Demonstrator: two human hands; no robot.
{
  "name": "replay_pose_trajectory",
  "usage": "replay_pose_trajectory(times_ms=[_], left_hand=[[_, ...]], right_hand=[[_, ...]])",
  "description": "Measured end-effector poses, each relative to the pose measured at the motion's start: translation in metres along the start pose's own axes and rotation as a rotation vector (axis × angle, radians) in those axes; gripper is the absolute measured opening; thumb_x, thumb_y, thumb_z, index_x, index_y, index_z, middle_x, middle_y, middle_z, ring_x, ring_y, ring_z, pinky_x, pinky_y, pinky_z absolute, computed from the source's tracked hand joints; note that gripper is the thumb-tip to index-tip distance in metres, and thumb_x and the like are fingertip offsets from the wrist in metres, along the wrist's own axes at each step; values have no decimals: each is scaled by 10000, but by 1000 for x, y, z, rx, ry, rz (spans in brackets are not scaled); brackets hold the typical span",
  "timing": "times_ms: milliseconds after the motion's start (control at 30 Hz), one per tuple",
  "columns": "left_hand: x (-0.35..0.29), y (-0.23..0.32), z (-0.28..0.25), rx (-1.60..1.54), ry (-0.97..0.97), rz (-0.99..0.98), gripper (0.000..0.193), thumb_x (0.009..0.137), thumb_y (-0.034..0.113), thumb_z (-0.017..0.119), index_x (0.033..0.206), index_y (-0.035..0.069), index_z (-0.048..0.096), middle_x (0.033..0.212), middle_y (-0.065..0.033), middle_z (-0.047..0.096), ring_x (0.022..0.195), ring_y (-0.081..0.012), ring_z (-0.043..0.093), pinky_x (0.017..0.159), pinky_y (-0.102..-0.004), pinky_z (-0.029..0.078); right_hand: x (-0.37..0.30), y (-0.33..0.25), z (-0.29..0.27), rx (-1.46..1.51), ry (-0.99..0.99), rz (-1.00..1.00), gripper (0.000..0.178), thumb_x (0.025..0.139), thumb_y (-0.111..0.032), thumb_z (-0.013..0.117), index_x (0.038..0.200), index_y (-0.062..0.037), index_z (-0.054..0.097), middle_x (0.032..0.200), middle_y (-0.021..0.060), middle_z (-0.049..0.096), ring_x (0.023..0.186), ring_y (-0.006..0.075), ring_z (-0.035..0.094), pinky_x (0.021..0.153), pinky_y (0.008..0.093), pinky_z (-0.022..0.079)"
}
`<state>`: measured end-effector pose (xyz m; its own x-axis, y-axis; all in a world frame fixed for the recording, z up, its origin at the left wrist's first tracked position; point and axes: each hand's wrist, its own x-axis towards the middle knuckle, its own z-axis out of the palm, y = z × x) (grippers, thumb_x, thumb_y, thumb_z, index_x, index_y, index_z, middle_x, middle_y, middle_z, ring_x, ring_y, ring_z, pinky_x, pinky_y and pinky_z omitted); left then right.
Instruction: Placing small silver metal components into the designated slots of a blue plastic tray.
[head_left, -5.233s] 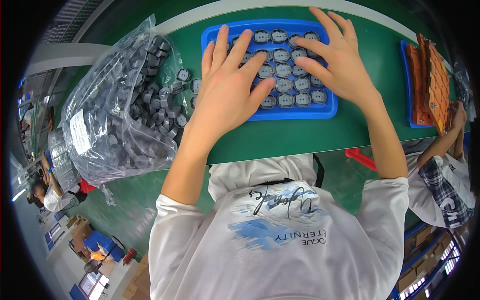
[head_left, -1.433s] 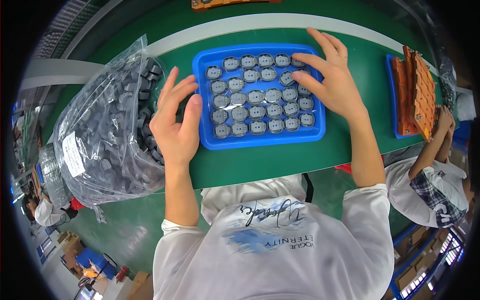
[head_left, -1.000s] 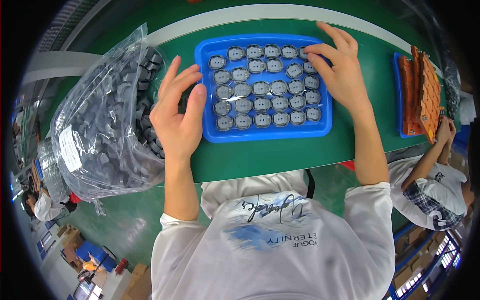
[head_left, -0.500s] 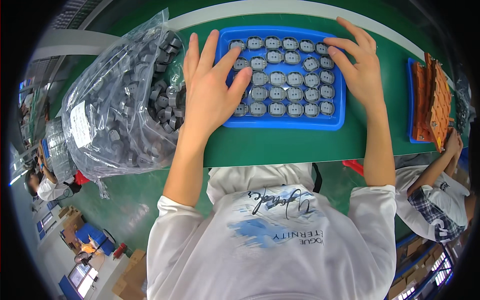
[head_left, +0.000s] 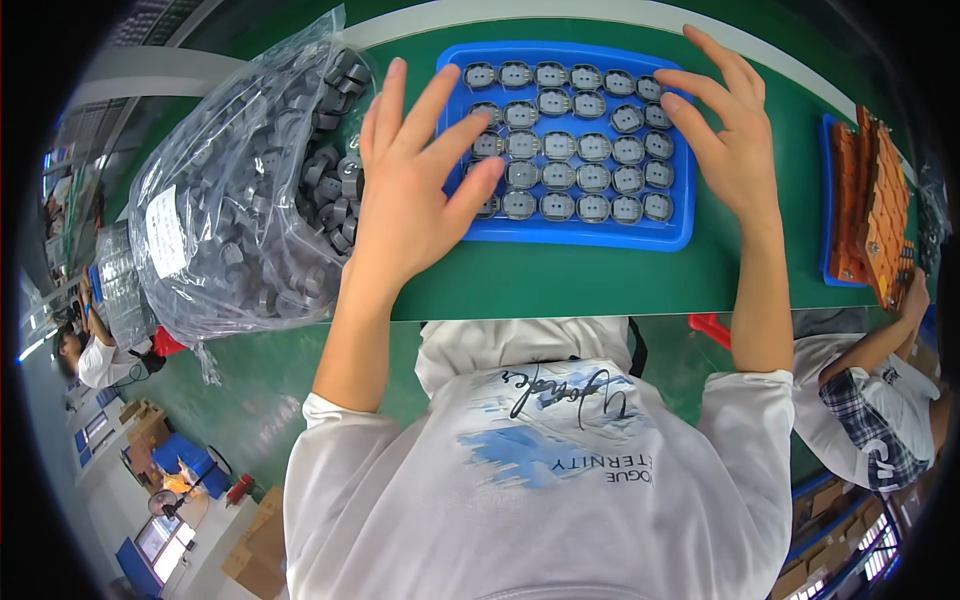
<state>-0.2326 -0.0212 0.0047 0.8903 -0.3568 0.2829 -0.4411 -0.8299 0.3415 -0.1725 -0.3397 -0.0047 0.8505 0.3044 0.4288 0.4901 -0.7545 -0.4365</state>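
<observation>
A blue tray (head_left: 590, 238) on the green table holds several rows of small grey rounded plastic parts (head_left: 558, 146). Over its left side is my left hand (head_left: 410, 190), fingers spread; the index fingertip and thumb are at the parts of the left column, partly covering them. I cannot tell whether they touch. At the tray's far right corner, my right hand (head_left: 735, 140) has its fingers apart, with index finger and thumb beside the rightmost parts. Neither hand holds anything visible. Left of the tray lies a large clear plastic bag (head_left: 240, 200) full of similar loose grey parts.
To the right stands another blue tray (head_left: 828, 200) with orange-brown panels (head_left: 880, 210), where a co-worker's hand (head_left: 915, 295) rests. The table's near edge (head_left: 560, 318) runs in front of my body. Another person (head_left: 100, 360) is at the far left.
My left hand has come nearer along the tray's left column, uncovering the far left part. The right hand stays at the far right corner. The whole view has shifted slightly.
</observation>
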Motion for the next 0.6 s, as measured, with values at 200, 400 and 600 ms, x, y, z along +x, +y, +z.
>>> replay_pose_trajectory(times_ms=[200, 400, 600], left_hand=[[6, -5, 15, 32, 41, 33, 389, 872, 318, 770, 1176, 77, 748, 1544, -176, 478, 1497, -493, 264, 1193, -633, 209], [10, -10, 16, 65, 38, 0, 395, 912, 344, 744, 1238, 123, 748, 1589, -126, 449, 1520, -454, 251, 1215, -577, 203], [11, -12, 14, 57, 41, -24, 375, 909, 344, 752, 1222, 137, 761, 1592, -127, 447, 1525, -445, 251, 1217, -566, 206]], right_hand=[[3, -1, 2, 15, -9, -9, 233, 914, -212, 718, 1127, -143, 785, 1497, 50, 565, 1398, 292, 444, 1166, 419, 358], [1, 6, 3, 17, -10, 8, 241, 921, -219, 718, 1145, -153, 780, 1502, 44, 561, 1404, 281, 438, 1171, 414, 352], [2, -7, 7, 66, -30, -12, 244, 911, -217, 728, 1143, -162, 781, 1512, 49, 550, 1411, 286, 429, 1172, 417, 350]])
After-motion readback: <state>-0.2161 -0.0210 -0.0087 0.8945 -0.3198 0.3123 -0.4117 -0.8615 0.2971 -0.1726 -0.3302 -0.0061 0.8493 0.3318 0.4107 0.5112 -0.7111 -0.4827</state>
